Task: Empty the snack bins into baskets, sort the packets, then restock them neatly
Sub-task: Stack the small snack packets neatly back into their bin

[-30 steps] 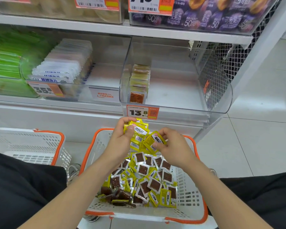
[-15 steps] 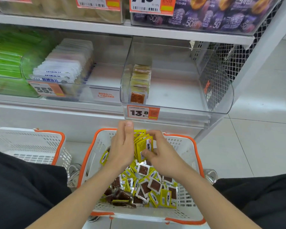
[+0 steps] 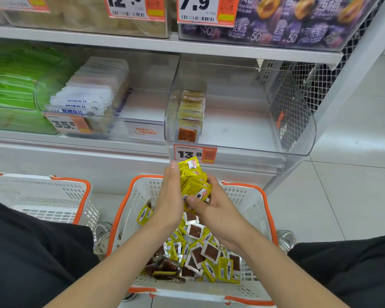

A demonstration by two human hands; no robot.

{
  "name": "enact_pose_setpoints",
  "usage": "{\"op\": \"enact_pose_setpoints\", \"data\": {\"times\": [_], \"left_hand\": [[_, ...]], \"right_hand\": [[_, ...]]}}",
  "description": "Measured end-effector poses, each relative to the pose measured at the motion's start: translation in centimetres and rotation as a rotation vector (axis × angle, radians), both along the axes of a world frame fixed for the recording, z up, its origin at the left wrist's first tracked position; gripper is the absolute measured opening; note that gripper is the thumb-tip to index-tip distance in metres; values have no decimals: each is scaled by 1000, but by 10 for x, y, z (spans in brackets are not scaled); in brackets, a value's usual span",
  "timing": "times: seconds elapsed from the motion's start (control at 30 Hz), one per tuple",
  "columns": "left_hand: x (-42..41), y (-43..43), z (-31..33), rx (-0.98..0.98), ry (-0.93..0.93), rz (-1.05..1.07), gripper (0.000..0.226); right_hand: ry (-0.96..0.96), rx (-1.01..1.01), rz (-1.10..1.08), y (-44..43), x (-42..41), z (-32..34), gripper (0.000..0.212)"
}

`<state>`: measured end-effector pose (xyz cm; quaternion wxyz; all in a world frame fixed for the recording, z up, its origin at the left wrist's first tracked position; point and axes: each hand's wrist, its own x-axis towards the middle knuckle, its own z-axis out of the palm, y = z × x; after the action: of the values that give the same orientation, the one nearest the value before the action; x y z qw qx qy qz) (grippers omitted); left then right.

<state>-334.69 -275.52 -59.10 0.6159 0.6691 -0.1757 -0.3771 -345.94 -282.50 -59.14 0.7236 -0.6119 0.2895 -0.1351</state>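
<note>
Right hand [image 3: 218, 214] around packet stack [image 3: 195, 185], left hand [image 3: 168, 205] flat against it, above packet-heaped basket [image 3: 247, 196]

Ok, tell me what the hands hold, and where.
A stack of yellow packets: left hand presses flat against its side, right hand pinches its lower end.

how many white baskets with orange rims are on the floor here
2. The left basket stands by the person's left knee. The middle basket sits in front of the person, holding loose packets. More could be out of frame.
</note>
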Motion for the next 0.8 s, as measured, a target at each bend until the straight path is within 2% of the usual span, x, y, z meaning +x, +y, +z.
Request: {"op": "enact_pose_setpoints", "data": {"times": [0.07,0.17,0.2,0.27,0.37,0.47,0.6,0.7,0.8], "left_hand": [[-1,4,-7,56,-188,-110,85],[-1,10,1,74,-336,-193,55],[1,10,0,61,-350,-182,53],[3,8,0,22,-332,-94,62],[-4,9,11,-25,-371,-25,58],[-12,13,20,-86,-414,-130,61],[-9,12,15,-96,-387,-233,92],[0,10,25,-57,-351,-225,84],[9,11,44,-75,-236,-251,63]], "right_hand": [[-4,-7,-19,-1,-1,2,44],[-2,-31,-4,-3,-4,2,44],[-3,-40,-8,-3,-4,2,44],[-28,-52,-34,-4,-4,3,47],[-86,-109,-56,-2,-3,10,54],[-105,-193,-25,0,-1,15,55],[-18,-320,66,0,-2,20,77],[99,-472,201,-12,-5,31,93],[237,-631,296,-31,-15,57,97]]}}
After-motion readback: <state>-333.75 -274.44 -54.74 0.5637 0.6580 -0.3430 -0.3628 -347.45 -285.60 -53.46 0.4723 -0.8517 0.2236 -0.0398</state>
